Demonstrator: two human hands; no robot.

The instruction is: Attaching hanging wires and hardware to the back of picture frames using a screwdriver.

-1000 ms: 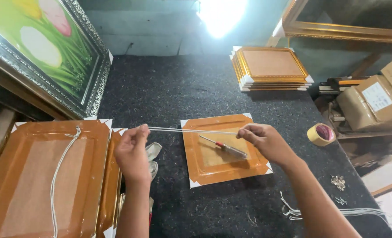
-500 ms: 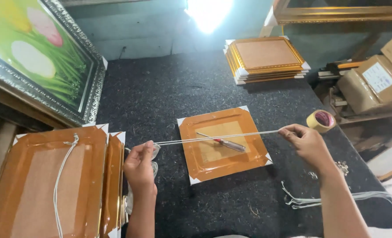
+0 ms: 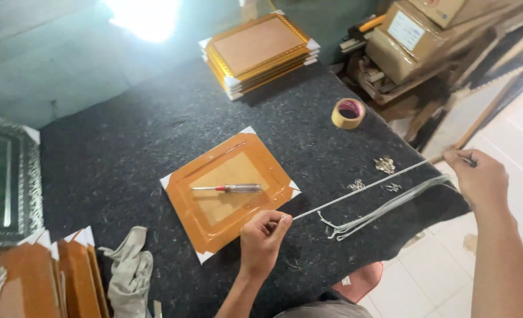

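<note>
1. The left hand (image 3: 261,241) pinches one end of a white cord (image 3: 361,195) at six o'clock of the orange frame (image 3: 229,194).
2. The right hand (image 3: 479,176) grips the far end at three o'clock, stretched taut.
3. Judged risk: the cord could slip free, or snag the loose cords (image 3: 379,212) on the surface (image 3: 126,147).

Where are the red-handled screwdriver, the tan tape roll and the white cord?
red-handled screwdriver (image 3: 229,188), head view, mid-shaft.
tan tape roll (image 3: 348,113), head view, outer rim.
white cord (image 3: 355,195), head view, taut middle stretch.

Dark felt-topped table (image 3: 155,135), pale tiled floor (image 3: 438,277), teal wall (image 3: 49,65), bright glare overhead
</note>
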